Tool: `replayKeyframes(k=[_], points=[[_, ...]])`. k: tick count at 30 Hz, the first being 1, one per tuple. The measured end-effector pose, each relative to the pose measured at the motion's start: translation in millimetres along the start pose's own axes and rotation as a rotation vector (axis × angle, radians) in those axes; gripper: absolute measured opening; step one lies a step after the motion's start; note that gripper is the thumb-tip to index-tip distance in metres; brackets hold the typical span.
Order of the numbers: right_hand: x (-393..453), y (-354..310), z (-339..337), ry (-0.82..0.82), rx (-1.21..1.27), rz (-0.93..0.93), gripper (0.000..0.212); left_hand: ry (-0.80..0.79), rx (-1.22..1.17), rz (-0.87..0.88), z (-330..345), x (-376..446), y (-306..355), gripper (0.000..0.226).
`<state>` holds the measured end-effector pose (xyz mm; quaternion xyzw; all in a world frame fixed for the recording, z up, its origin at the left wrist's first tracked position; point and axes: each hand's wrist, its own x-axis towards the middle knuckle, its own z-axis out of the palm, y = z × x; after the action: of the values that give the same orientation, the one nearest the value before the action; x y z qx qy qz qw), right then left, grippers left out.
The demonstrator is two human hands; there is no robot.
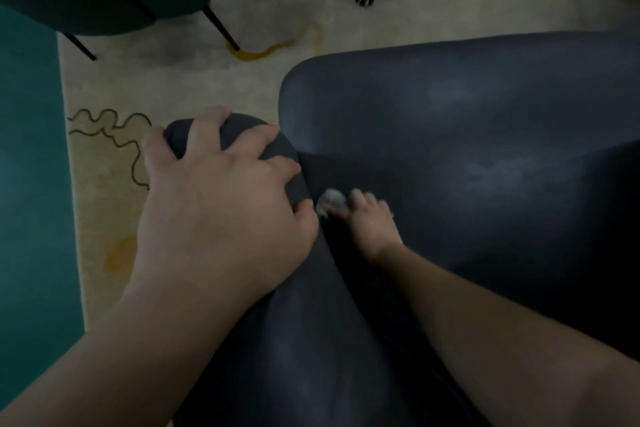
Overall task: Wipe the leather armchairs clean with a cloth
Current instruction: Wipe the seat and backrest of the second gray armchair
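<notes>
Armchair [467, 135] of dark leather fills my view; my left hand [221, 194] curls over its armrest [277, 149], my right hand [372, 222] presses a crumpled pale cloth [330, 201] into the seat crease, fingers bunched on it.

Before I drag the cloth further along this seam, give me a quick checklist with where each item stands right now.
1. Small pale cloth in the right hand: ok, fingers pinch it.
2. Cloth in the crease between the dark leather armrest and dark leather seat cushion: ok.
3. Left hand bracing the armrest's front end: ok, fingers curl over it.
4. Seat ahead free of objects: ok.
5. Crease already clean: cannot tell, too dark.
6. Cloth dampness: cannot tell.
</notes>
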<state>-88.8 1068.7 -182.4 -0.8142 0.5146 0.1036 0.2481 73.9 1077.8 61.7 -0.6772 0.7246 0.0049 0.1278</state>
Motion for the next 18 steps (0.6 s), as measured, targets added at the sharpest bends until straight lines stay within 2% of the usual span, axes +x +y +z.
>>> replayKeyframes(k=[2, 5, 9, 11, 14, 18], points=[[-29.3, 2.2, 7.6, -0.093, -0.043, -0.037, 0.045, 0.012, -0.01, -0.008, -1.6, -1.3, -0.2, 0.042], [-60.6, 7.7, -2.5, -0.166, -0.022, 0.049, 0.045, 0.002, -0.003, -0.016, -5.4, -3.5, -0.4, 0.043], [-101.8, 5.6, -42.2, 0.081, 0.189, 0.22, 0.055, -0.035, 0.009, -0.017, -6.8, -1.8, -0.8, 0.047], [-116.9, 0.5, -65.1, 0.203, 0.266, 0.252, 0.053, -0.044, 0.01, -0.018, -5.3, -1.6, -1.0, 0.048], [-136.4, -7.5, -96.9, 0.281, 0.354, 0.318, 0.047, -0.054, 0.013, -0.016, -5.0, -1.2, -1.0, 0.049], [-166.8, -14.7, -132.3, 0.355, 0.503, 0.439, 0.048, -0.105, -0.011, 0.008, -10.5, -1.4, -2.0, 0.05]])
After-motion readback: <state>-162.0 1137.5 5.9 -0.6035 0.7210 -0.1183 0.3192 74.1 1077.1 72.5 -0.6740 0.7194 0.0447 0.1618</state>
